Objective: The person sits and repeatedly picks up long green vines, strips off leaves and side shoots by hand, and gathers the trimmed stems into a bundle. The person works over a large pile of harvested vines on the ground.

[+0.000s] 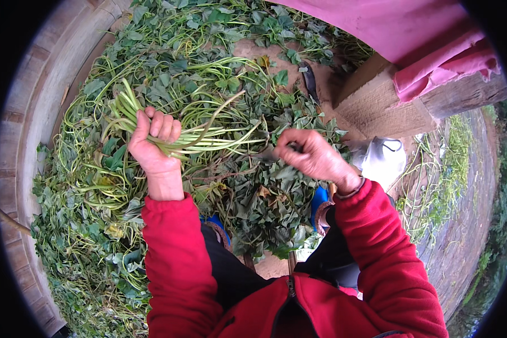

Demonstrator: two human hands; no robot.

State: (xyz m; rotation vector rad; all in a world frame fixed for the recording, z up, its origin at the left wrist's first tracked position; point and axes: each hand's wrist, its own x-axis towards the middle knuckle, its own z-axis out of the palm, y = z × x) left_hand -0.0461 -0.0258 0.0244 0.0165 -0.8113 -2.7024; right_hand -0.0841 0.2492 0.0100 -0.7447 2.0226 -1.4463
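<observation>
A bundle of long green leaf stalks (219,141) is clasped in my left hand (156,131). Its cut-looking ends stick out past the thumb side, and the long ends point right toward my other hand. One thicker brownish stem (215,114) arches above the bundle. My right hand (302,154), slightly blurred, has its fingers curled just beyond the stalk tips. A dark patch shows between thumb and forefinger, but whether it is a held thing is unclear. Below both hands lies a heap of wilted, dark green leaves (270,207) between my feet.
Leafy vines (97,169) cover the ground at left and ahead. A curved-looking wooden wall (25,148) bounds the left. At right stand a wooden post base (376,105), pink cloth (388,29) and a white plastic bag (382,162). A dark blade-like object (309,82) lies on the soil.
</observation>
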